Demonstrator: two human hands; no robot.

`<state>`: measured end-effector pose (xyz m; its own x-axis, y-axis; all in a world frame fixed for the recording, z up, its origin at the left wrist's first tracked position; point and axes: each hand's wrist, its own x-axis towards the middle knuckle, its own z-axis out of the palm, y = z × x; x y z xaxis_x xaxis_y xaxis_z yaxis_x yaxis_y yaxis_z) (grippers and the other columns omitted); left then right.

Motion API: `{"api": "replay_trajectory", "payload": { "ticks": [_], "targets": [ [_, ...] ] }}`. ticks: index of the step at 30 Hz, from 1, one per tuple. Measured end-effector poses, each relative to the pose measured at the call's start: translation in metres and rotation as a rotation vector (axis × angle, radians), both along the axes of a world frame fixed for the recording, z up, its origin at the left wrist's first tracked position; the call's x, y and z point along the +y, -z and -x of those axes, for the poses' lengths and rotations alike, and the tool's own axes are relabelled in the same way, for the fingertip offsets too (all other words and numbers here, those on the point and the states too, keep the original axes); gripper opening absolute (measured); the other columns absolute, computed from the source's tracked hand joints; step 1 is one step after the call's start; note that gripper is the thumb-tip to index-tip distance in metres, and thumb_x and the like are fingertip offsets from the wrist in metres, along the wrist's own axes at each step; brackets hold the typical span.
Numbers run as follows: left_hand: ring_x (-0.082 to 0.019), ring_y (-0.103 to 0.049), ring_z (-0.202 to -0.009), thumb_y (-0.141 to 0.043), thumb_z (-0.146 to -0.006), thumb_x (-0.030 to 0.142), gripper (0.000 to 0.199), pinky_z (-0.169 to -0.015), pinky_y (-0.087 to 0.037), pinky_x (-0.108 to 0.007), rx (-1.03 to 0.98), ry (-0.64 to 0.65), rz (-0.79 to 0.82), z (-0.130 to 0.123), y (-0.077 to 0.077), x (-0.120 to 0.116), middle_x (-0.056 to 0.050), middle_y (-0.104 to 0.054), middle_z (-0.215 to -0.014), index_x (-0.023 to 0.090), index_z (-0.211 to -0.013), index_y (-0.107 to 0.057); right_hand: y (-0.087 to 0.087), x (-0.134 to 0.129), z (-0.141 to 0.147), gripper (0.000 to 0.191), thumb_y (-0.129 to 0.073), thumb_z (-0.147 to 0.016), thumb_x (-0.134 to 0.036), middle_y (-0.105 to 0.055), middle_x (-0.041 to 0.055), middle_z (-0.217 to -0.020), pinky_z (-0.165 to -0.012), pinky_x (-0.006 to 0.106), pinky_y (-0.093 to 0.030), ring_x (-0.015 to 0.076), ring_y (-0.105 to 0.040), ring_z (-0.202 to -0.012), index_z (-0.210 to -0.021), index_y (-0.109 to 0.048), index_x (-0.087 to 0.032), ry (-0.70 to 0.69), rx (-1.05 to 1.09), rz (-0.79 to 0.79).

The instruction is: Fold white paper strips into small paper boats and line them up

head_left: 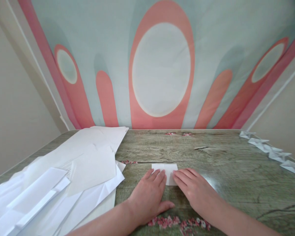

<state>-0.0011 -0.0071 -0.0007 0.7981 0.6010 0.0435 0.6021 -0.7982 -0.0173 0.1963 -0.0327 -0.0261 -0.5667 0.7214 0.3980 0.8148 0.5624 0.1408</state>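
A small white rectangle of paper [170, 167] lies flat on the wood-patterned table, between my two hands. My left hand [149, 193] rests with its fingertips on the paper's left part, fingers fairly straight and thumb spread out to the right on the table. My right hand [195, 185] touches the paper's right edge with its fingertips; its fingers lie stretched side by side, and its thumb is hidden. The paper's lower left part is covered by my left fingers.
A large loose pile of white papers [93, 170], some folded, covers the table's left side. Several small folded white paper pieces [276, 154] stand in a row along the right edge. Behind the table [226, 157] rises a patterned backdrop [206, 75].
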Motion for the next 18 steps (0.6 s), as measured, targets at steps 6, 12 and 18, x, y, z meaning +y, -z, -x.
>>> {"api": "replay_trajectory", "payload": {
  "ticks": [6,12,18],
  "targets": [
    [-0.026,-0.043,-0.12,-0.036,-0.086,0.06,0.064,-0.103,-0.025,-0.039,-0.01,-0.003,-0.038,0.0,0.002,0.0,-0.014,-0.048,-0.131,0.01,-0.123,-0.05,0.014,0.002,0.001,0.03,-0.05,-0.082,-0.012,-0.061,0.0081,-0.113,-0.088,0.038,-0.04,0.0213,-0.053,-0.1,-0.111,-0.057,-0.014,-0.051,0.001,0.017],
    [-0.025,-0.045,-0.118,-0.037,-0.087,0.057,0.059,-0.105,-0.02,-0.041,-0.025,0.039,-0.12,-0.001,0.008,-0.005,-0.013,-0.053,-0.126,0.011,-0.121,-0.051,0.015,0.0,0.003,0.029,-0.052,-0.082,-0.012,-0.059,0.0107,-0.115,-0.084,0.037,-0.043,0.0225,-0.052,-0.101,-0.11,-0.058,-0.012,-0.022,-0.038,0.014],
    [-0.025,-0.049,-0.113,-0.042,-0.086,0.057,0.058,-0.103,-0.024,-0.041,0.013,0.019,-0.185,-0.005,0.008,-0.014,-0.014,-0.058,-0.119,0.009,-0.116,-0.057,0.011,0.0,0.005,0.027,-0.054,-0.082,-0.013,-0.06,0.0107,-0.114,-0.084,0.036,-0.043,0.0226,-0.052,-0.102,-0.109,-0.059,-0.012,-0.023,-0.034,0.046]
  ]
}}
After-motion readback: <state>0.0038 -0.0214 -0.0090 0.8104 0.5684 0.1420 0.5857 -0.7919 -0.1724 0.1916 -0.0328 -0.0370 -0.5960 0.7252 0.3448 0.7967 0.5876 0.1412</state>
